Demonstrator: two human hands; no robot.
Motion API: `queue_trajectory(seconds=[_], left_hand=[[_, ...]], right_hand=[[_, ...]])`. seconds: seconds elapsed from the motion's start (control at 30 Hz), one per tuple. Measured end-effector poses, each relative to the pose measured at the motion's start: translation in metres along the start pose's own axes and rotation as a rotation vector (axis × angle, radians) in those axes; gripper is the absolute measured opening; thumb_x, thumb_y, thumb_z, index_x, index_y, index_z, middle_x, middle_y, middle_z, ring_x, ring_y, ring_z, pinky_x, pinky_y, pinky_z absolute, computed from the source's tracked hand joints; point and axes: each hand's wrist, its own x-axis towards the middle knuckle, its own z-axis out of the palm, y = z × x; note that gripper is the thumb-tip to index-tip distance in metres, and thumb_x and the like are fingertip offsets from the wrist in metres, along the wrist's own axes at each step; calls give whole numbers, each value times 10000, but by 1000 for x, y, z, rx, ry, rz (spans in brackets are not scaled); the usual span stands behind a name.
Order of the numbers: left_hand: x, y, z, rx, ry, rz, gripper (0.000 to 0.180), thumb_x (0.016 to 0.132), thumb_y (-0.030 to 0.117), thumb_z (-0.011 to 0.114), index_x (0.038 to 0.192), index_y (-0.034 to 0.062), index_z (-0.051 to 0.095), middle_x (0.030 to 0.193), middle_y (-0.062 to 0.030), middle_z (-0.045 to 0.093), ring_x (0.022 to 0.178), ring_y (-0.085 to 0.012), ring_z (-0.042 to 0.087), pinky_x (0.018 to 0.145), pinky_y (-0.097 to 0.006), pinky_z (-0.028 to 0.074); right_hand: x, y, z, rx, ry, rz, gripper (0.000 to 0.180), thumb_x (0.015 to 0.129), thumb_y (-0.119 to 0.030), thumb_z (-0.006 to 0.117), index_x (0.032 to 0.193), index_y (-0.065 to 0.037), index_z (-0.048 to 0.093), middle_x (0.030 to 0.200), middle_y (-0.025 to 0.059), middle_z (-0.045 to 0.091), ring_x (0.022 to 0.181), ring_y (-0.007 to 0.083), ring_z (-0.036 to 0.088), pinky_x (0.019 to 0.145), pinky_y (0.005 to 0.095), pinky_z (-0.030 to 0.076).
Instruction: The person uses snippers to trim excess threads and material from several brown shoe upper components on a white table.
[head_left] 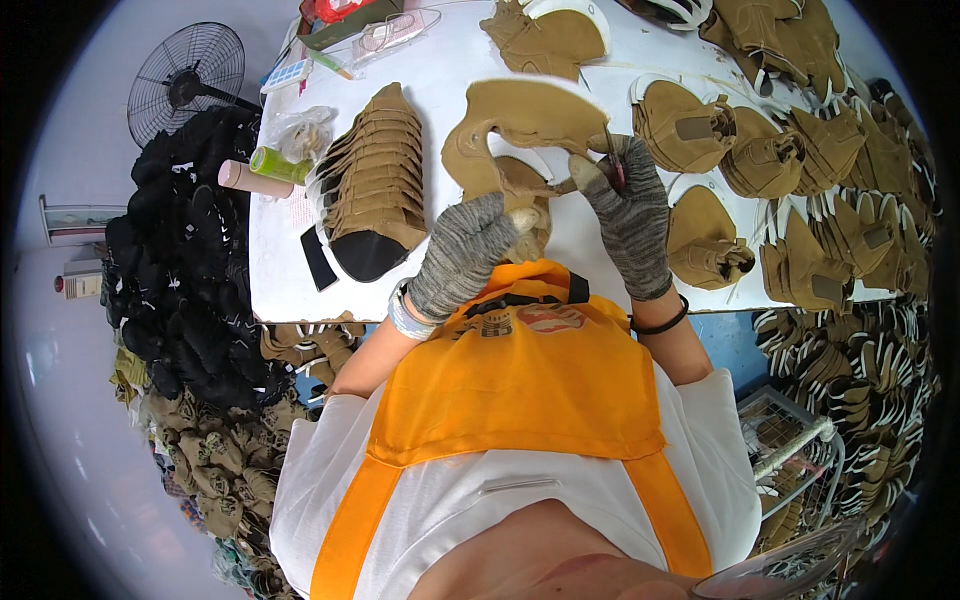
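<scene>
Both gloved hands work mid-frame over the white table (300,280): left hand (462,255) grips a soft, light tan shoe upper (520,125) from below, right hand (630,215) pinches its floppy edge, best held near the seam.

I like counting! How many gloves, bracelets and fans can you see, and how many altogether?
Grey knitted gloves: 2, one on the left hand and one on the right hand, both gripping a tan suede shoe upper
Wrist bands: 2, a pale beaded bracelet and a thin black band
Black round wire-cage fan: 1
Total: 5
</scene>
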Motion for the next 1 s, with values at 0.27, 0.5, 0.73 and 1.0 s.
queue_trajectory(seconds=[0.27,0.5,0.73,1.0], left_hand=[[0,15,-5,-112,4,-41,235,919,216,572,979,4,653,842,-31,647,771,-97,576,731,-231,457],[-2,22,-14,-156,-18,-58,370,882,273,596,1098,-27,613,910,-58,657,810,-103,592,736,-228,475],[-2,19,-5,-406,29,-7,292,894,273,521,812,-3,563,583,-35,502,528,-132,476,558,-244,399],[-3,15,-6,-330,51,2,298,877,266,530,901,-28,565,619,-54,524,534,-138,485,570,-247,408]], right_hand=[[-4,-25,-3,-509,-284,-386,385,814,-208,638,1176,-87,586,995,121,591,869,256,609,757,329,519],[-7,-31,3,-577,-296,-366,405,797,-170,637,1199,-132,598,1023,114,556,856,269,609,727,347,530],[-12,-43,8,-640,-265,-346,351,797,-193,651,1143,-140,628,1022,116,515,847,268,612,699,352,530],[-12,-44,10,-737,-265,-400,319,790,-219,663,1100,-144,649,1056,108,514,817,263,619,677,359,528]])
